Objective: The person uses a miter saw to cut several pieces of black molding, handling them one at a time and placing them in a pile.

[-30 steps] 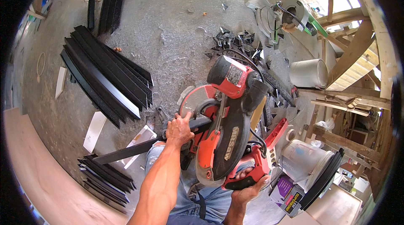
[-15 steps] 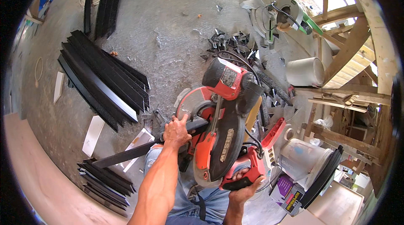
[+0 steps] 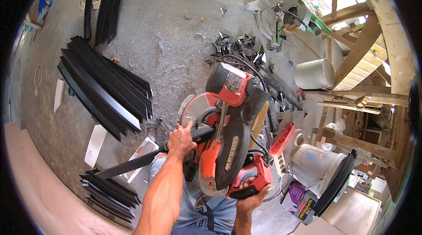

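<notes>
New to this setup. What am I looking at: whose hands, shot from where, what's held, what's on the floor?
No robot here: these are a person's bare hands, seen from the left of two fisheye cameras worn on the head, looking down. The wide lens bends straight edges.

The right hand grips the red handle of a red-and-black power saw. The left hand closes over a long black strip that runs into the saw.

On the floor lie groups of black strips and a heap of small offcuts. Farther off are a green-handled saw and a pale bucket.
</notes>
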{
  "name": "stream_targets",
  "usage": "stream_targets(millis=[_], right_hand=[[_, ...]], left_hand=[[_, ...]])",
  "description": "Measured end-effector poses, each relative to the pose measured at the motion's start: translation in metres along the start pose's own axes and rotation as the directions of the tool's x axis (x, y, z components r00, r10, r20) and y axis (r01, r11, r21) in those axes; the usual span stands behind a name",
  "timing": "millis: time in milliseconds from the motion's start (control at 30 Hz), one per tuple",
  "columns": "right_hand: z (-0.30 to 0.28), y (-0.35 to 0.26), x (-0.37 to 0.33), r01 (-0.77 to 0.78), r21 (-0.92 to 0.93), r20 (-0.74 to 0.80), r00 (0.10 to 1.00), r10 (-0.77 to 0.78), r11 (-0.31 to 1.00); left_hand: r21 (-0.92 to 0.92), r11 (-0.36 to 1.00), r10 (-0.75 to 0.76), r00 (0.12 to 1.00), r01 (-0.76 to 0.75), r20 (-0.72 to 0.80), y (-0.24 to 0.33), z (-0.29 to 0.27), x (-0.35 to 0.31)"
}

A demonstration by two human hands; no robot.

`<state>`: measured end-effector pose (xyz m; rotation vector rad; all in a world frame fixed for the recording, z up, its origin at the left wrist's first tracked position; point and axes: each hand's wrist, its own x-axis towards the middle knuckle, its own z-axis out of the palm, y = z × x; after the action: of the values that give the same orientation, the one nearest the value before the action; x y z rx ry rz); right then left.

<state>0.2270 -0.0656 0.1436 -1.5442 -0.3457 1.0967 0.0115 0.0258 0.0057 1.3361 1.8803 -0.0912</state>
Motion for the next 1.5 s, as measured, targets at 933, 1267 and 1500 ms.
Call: stream_targets(millis=[933,1267,1500], right_hand=[[-0.006,0.008,-0.001,0.098,-0.127,0.083,0.993,-0.088,0.987],[-0.001,0.006,-0.003,0.088,-0.094,0.083,0.993,-0.080,0.992],[0.002,0.001,-0.003,0.101,-0.094,0.102,0.991,-0.091,0.990]], left_hand=[[0.057,0.997,0.058,0.995,-0.054,-0.080,-0.007,0.010,0.002],[0.096,0.992,0.089,0.988,-0.077,-0.124,-0.012,0.016,0.004],[0.119,0.990,0.088,0.990,-0.075,-0.113,-0.009,0.015,0.005]])
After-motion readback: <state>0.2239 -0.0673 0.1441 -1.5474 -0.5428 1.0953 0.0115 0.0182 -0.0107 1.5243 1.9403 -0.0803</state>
